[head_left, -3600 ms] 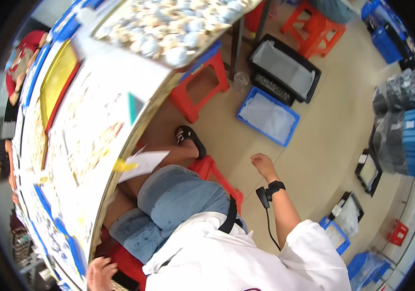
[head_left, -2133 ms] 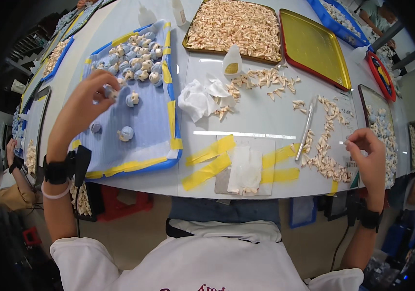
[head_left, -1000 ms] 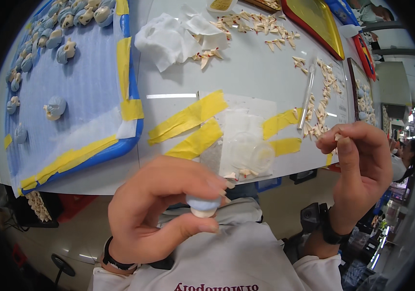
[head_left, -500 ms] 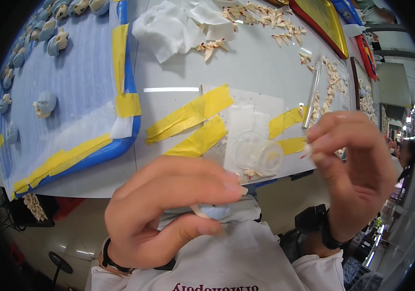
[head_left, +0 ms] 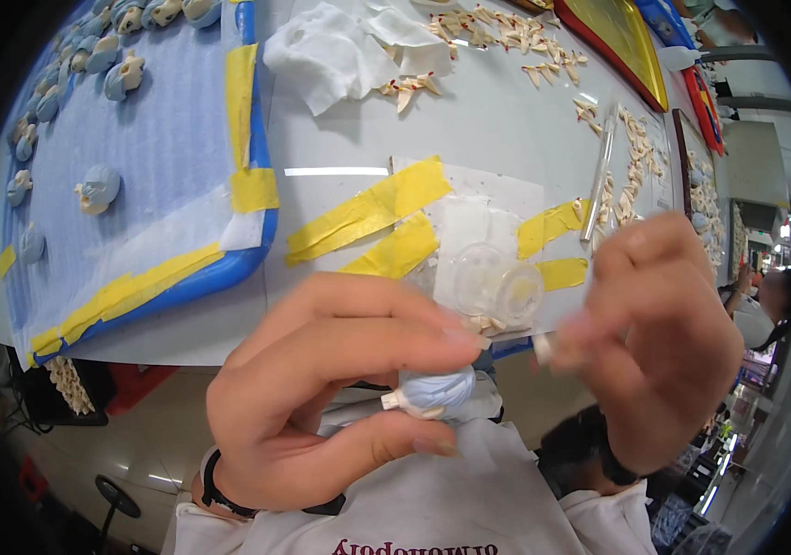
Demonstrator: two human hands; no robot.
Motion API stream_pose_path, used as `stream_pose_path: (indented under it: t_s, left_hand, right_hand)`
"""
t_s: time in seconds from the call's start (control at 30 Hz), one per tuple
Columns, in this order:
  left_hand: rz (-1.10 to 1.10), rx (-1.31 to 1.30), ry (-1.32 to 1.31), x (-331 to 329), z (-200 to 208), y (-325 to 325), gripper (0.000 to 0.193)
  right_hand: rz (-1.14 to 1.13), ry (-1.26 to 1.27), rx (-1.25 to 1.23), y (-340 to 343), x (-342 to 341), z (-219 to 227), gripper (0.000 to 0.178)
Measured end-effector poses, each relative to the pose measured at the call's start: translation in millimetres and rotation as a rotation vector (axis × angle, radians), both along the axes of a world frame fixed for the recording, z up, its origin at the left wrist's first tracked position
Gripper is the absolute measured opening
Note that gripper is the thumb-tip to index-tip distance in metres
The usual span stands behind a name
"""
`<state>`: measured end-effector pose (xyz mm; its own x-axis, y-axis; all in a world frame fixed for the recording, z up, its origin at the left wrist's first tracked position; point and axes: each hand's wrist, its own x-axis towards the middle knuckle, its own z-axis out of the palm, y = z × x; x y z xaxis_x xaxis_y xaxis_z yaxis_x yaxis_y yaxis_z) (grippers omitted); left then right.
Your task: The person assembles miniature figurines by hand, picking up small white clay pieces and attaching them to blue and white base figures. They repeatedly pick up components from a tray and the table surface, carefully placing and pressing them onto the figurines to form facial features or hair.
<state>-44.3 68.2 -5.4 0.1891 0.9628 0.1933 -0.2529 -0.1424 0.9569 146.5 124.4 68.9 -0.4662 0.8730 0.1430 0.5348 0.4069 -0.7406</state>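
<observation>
Between left-hand fingers point(head_left: 340, 388), blue figurine point(head_left: 434, 392)

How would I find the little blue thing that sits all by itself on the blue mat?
Start at the big blue tray edged with yellow tape on the left of the white table. Most pale blue figurine heads crowd its top edge; this figurine head lies alone lower down, near the mat's left-middle, with bare mat all round.
</observation>
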Motion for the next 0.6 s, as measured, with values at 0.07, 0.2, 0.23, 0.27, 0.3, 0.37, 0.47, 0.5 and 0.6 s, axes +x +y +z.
stream_pose_path:
  t_s: [0.07, 0.2, 0.23, 0.27, 0.3, 0.37, 0.47, 0.5, 0.6]
  left_hand:
    - [0.005, 0.003, 0.001, 1, 2, -1, 0.038]
    - [0.035, 0.163, 0.061, 6, 0, 1, 0.04]
    - [0.042, 0.181, 0.091, 7, 0, 1, 0.04]
    - [0.046, 0.199, 0.121, 7, 2, 0, 0.04]
    - [0.049, 0.217, 0.151, 6, 3, -1, 0.04]
    - [0.073, 0.267, 0.227, 6, 8, -2, 0.038]
    - [0.147, 0.337, 0.336, 11, 14, -4, 0.035]
    - [0.183, 0.346, 0.352, 14, 15, -6, 0.034]
    - [0.234, 0.354, 0.364, 15, 15, -7, 0.035]
  right_hand:
    - [0.01, 0.152, -0.098, -10, 1, 3, 0.021]
    - [-0.031, 0.344, -0.109, -33, -12, -19, 0.022]
    - [-0.047, 0.388, -0.11, -37, -14, -25, 0.023]
    - [-0.032, 0.385, -0.093, -37, -14, -25, 0.022]
    - [-0.018, 0.381, -0.075, -37, -13, -25, 0.022]
    - [0.057, 0.27, 0.004, -33, -9, -20, 0.023]
    - [0.146, 0.153, 0.055, -32, -2, -11, 0.03]
    - [0.151, 0.134, 0.077, -32, -2, -12, 0.031]
    - [0.122, 0.103, 0.183, -30, -10, -18, 0.029]
